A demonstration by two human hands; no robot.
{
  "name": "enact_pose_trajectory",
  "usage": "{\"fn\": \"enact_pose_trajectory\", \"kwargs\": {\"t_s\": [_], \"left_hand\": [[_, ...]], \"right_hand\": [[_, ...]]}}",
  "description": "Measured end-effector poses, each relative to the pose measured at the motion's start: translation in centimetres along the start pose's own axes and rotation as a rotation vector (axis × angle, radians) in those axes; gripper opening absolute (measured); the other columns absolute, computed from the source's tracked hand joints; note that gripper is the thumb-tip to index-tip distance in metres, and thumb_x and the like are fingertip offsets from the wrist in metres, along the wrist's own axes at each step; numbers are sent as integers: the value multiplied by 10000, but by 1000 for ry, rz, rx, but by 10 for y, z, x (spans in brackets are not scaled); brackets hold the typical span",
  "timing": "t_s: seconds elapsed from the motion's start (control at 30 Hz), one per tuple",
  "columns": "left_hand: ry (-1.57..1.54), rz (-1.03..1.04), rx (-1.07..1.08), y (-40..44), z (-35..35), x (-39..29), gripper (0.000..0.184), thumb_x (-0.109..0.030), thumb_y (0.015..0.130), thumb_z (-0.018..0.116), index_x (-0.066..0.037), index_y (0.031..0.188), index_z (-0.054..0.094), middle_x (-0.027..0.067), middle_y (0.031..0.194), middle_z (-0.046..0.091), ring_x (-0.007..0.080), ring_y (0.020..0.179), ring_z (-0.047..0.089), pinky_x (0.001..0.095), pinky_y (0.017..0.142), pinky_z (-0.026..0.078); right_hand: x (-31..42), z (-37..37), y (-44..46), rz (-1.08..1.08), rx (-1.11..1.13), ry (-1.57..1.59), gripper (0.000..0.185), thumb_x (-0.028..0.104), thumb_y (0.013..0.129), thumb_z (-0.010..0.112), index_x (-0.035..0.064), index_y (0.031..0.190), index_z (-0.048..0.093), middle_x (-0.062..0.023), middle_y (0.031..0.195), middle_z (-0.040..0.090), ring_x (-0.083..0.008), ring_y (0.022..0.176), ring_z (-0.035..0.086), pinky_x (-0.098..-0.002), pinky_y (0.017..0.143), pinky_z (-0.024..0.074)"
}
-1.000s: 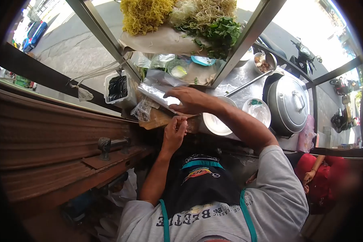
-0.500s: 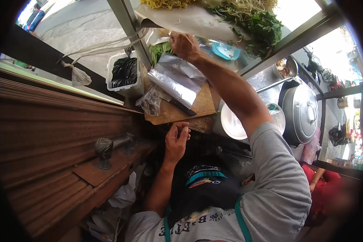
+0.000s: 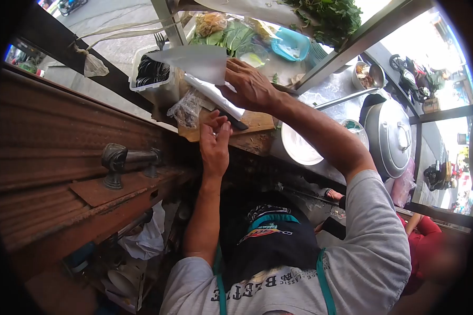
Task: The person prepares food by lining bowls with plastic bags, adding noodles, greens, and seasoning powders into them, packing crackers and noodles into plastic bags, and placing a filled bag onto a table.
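Observation:
My right hand (image 3: 251, 86) is above the cutting board, closed on the edge of a translucent whitish sheet (image 3: 192, 60) that spreads out to the left. My left hand (image 3: 214, 144) is at the board's front edge, palm up with fingers apart and slightly bent, holding nothing. On the wooden cutting board (image 3: 260, 122) lies a shiny clear plastic packet (image 3: 215, 95). A knife (image 3: 236, 122) with a dark handle rests beside it, its blade mostly hidden. Crumpled clear plastic (image 3: 185, 109) sits at the board's left side.
A white tub (image 3: 136, 79) of black cutlery stands at left. Behind the board are leafy greens (image 3: 234, 38) and a light-blue tray (image 3: 291, 44). On the right are a white bowl (image 3: 299, 144) and a large lidded pot (image 3: 394, 139). A person in red (image 3: 423, 241) is at lower right.
My right hand has come back from under the shelf toward me, now with the translucent sheet. My left hand has moved forward and left to the board, its fingers opening. The view has shifted.

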State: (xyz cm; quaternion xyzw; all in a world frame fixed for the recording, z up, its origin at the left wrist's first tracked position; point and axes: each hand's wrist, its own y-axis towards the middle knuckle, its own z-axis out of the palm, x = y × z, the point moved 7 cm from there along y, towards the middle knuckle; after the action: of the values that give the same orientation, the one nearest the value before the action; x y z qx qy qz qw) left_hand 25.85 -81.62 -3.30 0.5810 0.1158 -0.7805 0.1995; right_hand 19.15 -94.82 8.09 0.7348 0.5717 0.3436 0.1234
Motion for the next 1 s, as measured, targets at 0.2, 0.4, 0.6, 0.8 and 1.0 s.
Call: {"fn": "enact_pose_trajectory", "kwargs": {"t_s": [0.2,0.4,0.6,0.8,1.0], "left_hand": [[-286,49,-187,5,0,-20,478,-241,1007,553,-1,1389,397,106,1313,537,224,1221,518,356,1050,394],[-339,-69,-284,14,-14,8,279,-198,1003,564,27,1165,593,96,1118,637,160,1012,614,286,862,508],[-191,-423,348,0,15,-36,306,-245,1030,505,14,1176,577,132,890,687,221,804,689,328,788,552],[-212,-322,379,-2,51,-66,260,-212,1041,482,17,1109,582,157,889,689,230,752,694,347,704,576],[-160,-375,448,20,47,-41,178,-170,1004,564,-4,1030,621,129,867,686,210,721,694,343,674,586]], "right_hand": [[31,19,-27,113,339,389,311,137,847,613,25,1136,607,-171,1125,649,-347,1105,590,-425,955,463],[-40,2,-6,404,355,436,472,309,858,598,37,1244,605,-143,1189,655,-278,1105,633,-473,999,497],[12,-30,10,341,406,473,585,464,907,663,82,1334,547,-136,1252,621,-266,1166,597,-422,1003,476],[10,-59,-30,803,359,740,210,243,974,622,35,948,641,-6,734,616,-81,680,571,-251,612,459],[-7,-60,-64,909,340,843,232,283,975,629,54,934,621,28,756,592,-66,656,527,-231,604,437]]}}
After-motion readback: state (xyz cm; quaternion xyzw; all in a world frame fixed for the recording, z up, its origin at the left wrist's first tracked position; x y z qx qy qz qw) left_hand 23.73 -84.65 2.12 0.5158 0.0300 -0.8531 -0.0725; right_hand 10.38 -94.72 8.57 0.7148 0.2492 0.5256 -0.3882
